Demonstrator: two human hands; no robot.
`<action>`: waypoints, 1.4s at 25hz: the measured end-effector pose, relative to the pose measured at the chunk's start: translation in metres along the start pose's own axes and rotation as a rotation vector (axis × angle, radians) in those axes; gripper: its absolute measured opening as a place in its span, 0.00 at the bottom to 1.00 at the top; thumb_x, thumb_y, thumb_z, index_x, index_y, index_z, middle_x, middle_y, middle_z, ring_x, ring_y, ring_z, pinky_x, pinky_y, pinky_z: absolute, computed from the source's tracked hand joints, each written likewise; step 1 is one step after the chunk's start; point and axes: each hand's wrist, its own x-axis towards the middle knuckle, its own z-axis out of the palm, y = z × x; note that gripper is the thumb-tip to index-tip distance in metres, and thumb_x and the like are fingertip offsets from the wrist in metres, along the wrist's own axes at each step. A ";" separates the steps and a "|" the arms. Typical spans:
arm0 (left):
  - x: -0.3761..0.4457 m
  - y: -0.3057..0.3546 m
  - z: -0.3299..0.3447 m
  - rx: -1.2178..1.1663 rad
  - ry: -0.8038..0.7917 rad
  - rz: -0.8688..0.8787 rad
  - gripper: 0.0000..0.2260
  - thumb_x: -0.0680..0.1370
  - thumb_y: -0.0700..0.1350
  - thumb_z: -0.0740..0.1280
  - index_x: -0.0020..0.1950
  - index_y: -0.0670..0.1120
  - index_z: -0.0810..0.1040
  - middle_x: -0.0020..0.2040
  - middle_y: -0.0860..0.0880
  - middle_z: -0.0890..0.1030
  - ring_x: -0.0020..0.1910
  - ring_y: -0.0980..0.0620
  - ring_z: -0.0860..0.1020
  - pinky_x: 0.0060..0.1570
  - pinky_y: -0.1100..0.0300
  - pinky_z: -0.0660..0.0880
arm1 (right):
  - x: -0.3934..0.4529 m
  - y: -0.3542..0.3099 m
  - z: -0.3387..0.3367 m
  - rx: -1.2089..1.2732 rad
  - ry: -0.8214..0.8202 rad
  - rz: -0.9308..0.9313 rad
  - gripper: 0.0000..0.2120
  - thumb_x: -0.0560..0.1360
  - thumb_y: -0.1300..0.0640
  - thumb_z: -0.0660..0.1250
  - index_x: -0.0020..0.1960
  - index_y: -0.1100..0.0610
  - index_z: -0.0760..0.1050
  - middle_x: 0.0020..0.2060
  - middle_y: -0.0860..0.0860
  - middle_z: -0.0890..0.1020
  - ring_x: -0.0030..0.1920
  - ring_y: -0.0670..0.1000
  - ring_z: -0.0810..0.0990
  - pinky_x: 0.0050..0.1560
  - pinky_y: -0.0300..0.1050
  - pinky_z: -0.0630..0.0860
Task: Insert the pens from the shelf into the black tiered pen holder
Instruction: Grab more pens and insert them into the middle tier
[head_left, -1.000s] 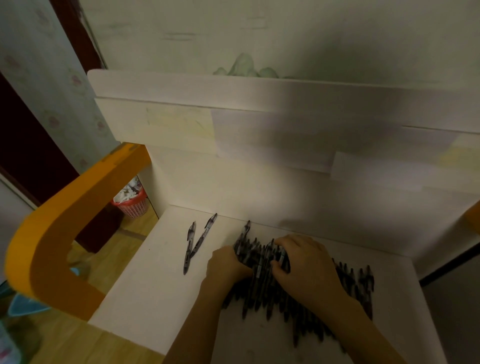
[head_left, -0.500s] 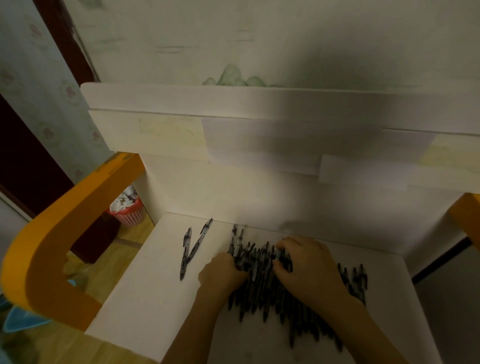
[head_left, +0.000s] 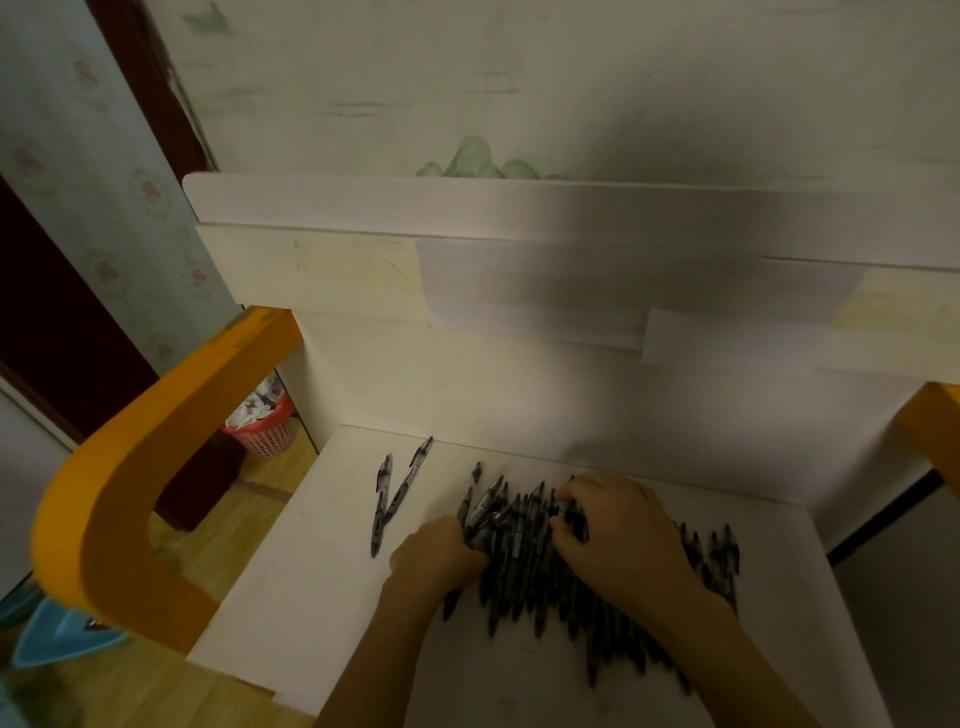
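Observation:
A pile of several black pens (head_left: 524, 561) lies on the white shelf (head_left: 311, 582). My left hand (head_left: 434, 553) is curled against the pile's left edge, its fingers tucked in among the pens. My right hand (head_left: 618, 535) lies on top of the pile with its fingers curled round some pens near the back. Two loose pens (head_left: 397, 491) lie apart to the left of the pile. The black tiered pen holder is not in view.
A white back panel (head_left: 571, 395) closes the shelf behind the pens. Orange frame arms stand at the left (head_left: 135, 467) and right (head_left: 935, 421). A pink waste basket (head_left: 262, 426) sits on the wooden floor below left.
The camera has tilted so the shelf sits lower in view. Both hands stay on the pile, which has been gathered slightly tighter.

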 end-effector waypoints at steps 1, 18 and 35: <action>0.000 -0.002 0.001 -0.050 -0.025 0.003 0.07 0.76 0.46 0.67 0.51 0.45 0.76 0.45 0.46 0.82 0.43 0.48 0.83 0.47 0.55 0.81 | -0.001 -0.001 -0.001 -0.001 0.002 0.000 0.13 0.75 0.45 0.63 0.57 0.48 0.77 0.52 0.44 0.80 0.55 0.47 0.76 0.64 0.48 0.69; -0.034 0.025 -0.028 -0.380 0.108 0.374 0.07 0.76 0.47 0.67 0.52 0.55 0.73 0.42 0.51 0.81 0.36 0.52 0.82 0.42 0.53 0.82 | -0.020 -0.009 -0.063 -0.047 0.177 0.156 0.23 0.74 0.46 0.67 0.68 0.50 0.72 0.62 0.48 0.78 0.58 0.50 0.78 0.62 0.49 0.74; -0.174 0.190 -0.037 -0.490 -0.084 0.974 0.12 0.78 0.45 0.67 0.53 0.61 0.69 0.35 0.48 0.80 0.25 0.53 0.79 0.29 0.64 0.78 | -0.156 0.014 -0.184 -0.336 0.641 0.405 0.27 0.74 0.43 0.64 0.72 0.47 0.66 0.69 0.47 0.72 0.68 0.50 0.70 0.67 0.51 0.70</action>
